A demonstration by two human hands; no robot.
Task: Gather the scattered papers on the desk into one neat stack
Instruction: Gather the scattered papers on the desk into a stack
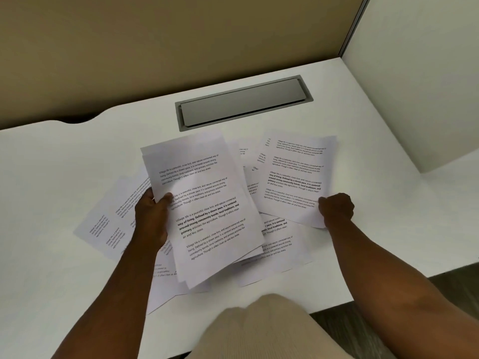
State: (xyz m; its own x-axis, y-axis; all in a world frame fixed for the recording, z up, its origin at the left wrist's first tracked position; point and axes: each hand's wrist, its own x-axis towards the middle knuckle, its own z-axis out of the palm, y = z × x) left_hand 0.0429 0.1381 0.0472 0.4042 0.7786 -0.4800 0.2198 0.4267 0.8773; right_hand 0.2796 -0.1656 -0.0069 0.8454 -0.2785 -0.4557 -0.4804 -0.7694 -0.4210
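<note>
White printed sheets lie spread over the white desk (64, 281). My left hand (153, 216) grips a bundle of papers (204, 203) by its left edge, thumb on top, lifted and tilted above the others. My right hand (337, 207) pinches the lower right corner of a second small sheaf (295, 174), raised to the right. Loose sheets remain flat on the desk: some at the left (108, 224), partly under my left hand, and some below the middle (277, 252), partly covered by the held bundle.
A grey metal cable hatch (243, 102) is set into the desk behind the papers. A tan partition (155, 47) rises at the back and a white side panel (420, 86) at the right. The desk's front edge runs at lower right, above a dark floor (388, 307).
</note>
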